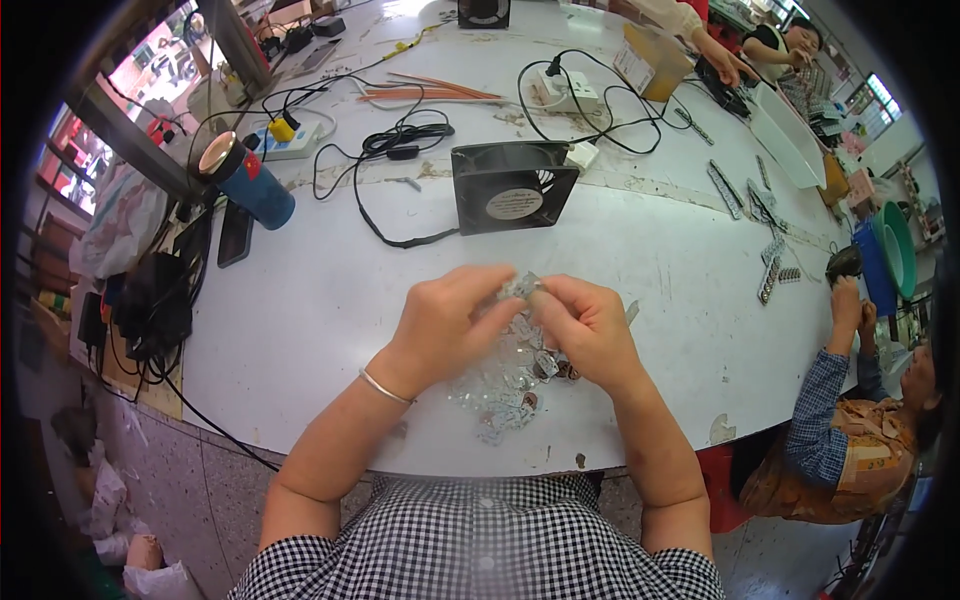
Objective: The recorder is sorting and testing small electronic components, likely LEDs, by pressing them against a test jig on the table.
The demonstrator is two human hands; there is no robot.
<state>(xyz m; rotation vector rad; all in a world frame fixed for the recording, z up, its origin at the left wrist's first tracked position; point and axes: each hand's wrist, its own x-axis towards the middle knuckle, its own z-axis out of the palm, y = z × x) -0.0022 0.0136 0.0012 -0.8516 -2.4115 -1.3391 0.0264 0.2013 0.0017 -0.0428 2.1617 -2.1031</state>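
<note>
Nearest is a black-and-white checked woven shirt (470,530), below the edge of a smooth white worktop (300,340). Over the worktop, the left hand (455,315), blurred and with a plain silvery bangle (385,387) at its wrist, and the right hand (590,325) meet with fingers bent; between their fingertips they pinch a small, thin, translucent greyish piece (525,286), its exact material too blurred to tell. Beneath and just beside them spreads a loose heap of shiny, crinkled clear bits (490,395), mixed with small brown rounded pieces.

Beyond the hands stands a square black fan (467,195) with a round pale label, its black cable looped in a loose coil (405,142). To the left are a flat, glossy black phone (235,235) and a blue cylindrical tumbler (258,190); to the right lie perforated-looking metallic strips (768,275). Farther off lie slim, straight orange-red sticks (430,95) and a brown cardboard box (650,65).
</note>
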